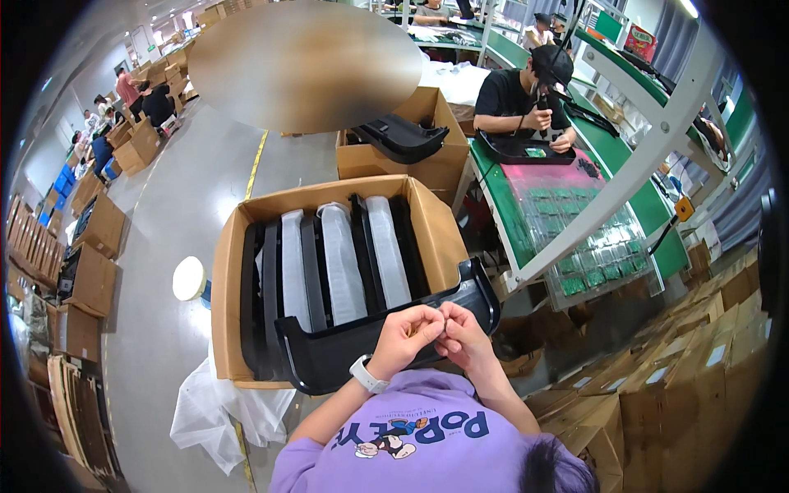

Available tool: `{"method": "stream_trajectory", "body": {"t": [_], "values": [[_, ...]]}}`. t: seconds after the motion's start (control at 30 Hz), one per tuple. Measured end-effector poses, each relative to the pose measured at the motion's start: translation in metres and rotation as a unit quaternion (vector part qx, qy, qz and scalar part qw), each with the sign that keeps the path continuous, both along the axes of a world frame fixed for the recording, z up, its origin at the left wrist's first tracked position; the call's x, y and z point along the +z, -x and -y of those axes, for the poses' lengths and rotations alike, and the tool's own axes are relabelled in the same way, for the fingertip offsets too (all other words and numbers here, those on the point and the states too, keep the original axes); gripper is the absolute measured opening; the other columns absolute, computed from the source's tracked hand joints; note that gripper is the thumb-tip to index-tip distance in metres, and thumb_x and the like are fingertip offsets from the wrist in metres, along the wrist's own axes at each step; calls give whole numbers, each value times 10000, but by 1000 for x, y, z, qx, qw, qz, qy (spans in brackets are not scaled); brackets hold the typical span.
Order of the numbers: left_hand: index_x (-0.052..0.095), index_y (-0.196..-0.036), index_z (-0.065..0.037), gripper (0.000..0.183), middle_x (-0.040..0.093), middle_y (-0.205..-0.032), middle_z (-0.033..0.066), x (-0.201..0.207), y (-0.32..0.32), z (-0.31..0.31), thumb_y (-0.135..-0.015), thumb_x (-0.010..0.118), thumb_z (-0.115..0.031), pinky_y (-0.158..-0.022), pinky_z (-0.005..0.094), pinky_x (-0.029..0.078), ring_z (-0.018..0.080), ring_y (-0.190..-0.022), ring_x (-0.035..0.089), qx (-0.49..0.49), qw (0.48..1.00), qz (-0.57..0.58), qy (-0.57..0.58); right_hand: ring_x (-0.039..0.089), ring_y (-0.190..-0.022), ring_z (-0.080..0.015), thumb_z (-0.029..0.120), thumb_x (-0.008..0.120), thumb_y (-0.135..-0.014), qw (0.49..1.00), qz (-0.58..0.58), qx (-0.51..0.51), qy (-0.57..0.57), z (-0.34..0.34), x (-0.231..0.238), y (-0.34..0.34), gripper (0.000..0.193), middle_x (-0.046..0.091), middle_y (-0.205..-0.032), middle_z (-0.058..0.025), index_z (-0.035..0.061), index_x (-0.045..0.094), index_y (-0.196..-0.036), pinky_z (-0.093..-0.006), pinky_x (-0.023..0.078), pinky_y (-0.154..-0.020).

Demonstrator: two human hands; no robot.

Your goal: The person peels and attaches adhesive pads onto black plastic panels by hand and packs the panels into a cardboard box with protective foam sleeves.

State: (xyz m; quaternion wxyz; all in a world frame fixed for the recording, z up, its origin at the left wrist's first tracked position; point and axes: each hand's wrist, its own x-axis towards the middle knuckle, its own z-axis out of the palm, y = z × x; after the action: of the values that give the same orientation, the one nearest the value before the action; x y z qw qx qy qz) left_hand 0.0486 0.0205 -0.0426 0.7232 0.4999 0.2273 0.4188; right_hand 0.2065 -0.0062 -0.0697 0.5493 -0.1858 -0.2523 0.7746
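My left hand (406, 338) and my right hand (465, 337) meet fingertip to fingertip in front of my chest, both closed in a pinch. Whatever is between the fingers is too small to make out. Just beyond them a long black plastic panel (353, 343) with raised, curved ends lies across the near side of an open cardboard box (233, 329). Inside that box several black panels (269, 287) stand on edge, some covered in white wrapping (343, 271).
White plastic sheeting (222, 415) lies on the floor at left, near a round cream stool top (189, 278). Behind stands another carton (362, 160) holding black panels (403, 138). At right, a co-worker (522, 99) works at a green bench (499, 218) with circuit boards (596, 246). Stacked cartons (690, 370) fill the lower right.
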Motion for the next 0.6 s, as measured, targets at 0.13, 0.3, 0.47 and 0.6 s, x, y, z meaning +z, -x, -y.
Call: {"method": "stream_trajectory", "body": {"t": [0.13,0.3,0.47,0.6], "values": [[593,-923,-11,131,576,-747,-15,8,-2,-8,-902,582,-140,-521,175,365,28,-625,512,47,997,-54,-42,475,-485,-42,211,696,-833,998,51,-40,19,-10,10,3,245,528,-687,18,89,496,-904,-246,457,-483],[572,-938,4,123,582,-758,10,23,-1,-8,-916,549,-114,-546,193,442,59,-628,548,92,996,9,-20,468,-472,-39,195,671,-856,1000,22,-15,2,-25,24,14,204,533,-692,18,93,503,-908,-235,458,-504],[568,-950,43,127,615,-749,41,26,7,-9,-930,526,-74,-563,204,512,92,-647,623,120,991,0,-55,446,-457,-16,215,655,-872,998,-56,31,-7,-34,15,22,181,554,-705,20,102,519,-910,-218,447,-513],[581,-938,42,127,613,-749,36,27,15,-1,-928,530,-73,-559,204,515,80,-646,608,116,991,-11,-59,434,-443,-10,231,661,-867,997,-66,40,-7,-27,12,27,188,562,-709,15,112,523,-913,-208,430,-498]]}}
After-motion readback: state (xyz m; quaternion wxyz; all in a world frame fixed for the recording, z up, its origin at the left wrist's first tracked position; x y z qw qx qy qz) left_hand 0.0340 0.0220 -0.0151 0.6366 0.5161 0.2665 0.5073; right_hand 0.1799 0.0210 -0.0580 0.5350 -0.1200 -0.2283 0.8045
